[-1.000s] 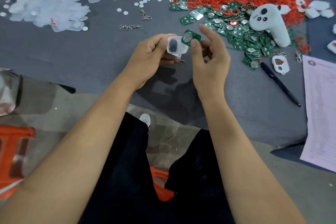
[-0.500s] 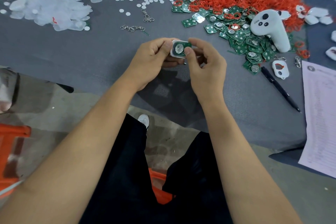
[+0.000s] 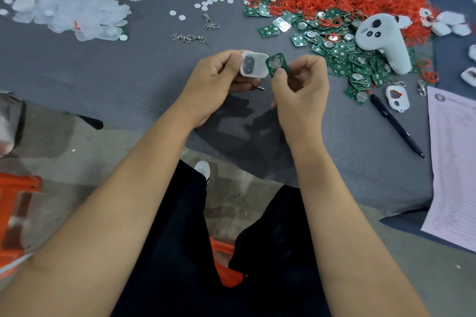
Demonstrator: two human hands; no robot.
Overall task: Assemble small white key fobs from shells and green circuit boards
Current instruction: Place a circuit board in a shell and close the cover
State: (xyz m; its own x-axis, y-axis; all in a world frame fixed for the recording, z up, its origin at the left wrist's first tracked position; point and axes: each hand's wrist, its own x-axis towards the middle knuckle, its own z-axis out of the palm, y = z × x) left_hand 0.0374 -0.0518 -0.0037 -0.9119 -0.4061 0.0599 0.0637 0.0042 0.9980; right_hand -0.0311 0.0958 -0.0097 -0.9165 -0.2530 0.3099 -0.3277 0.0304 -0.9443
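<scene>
Grey table (image 3: pixel 128 72): hands (image 3: pixel 213 80) (image 3: pixel 301 90) partly hide shell (image 3: pixel 255 65) and board (image 3: pixel 277 63).

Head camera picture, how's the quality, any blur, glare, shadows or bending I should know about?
Head view: sharp at the centre, where the left hand holds the white shell and the right hand pinches the green circuit board; soft shadow on the grey table beneath the hands; wide-angle bending at the edges, with the far left smeared; the clear plastic pile looks washed out.
</scene>
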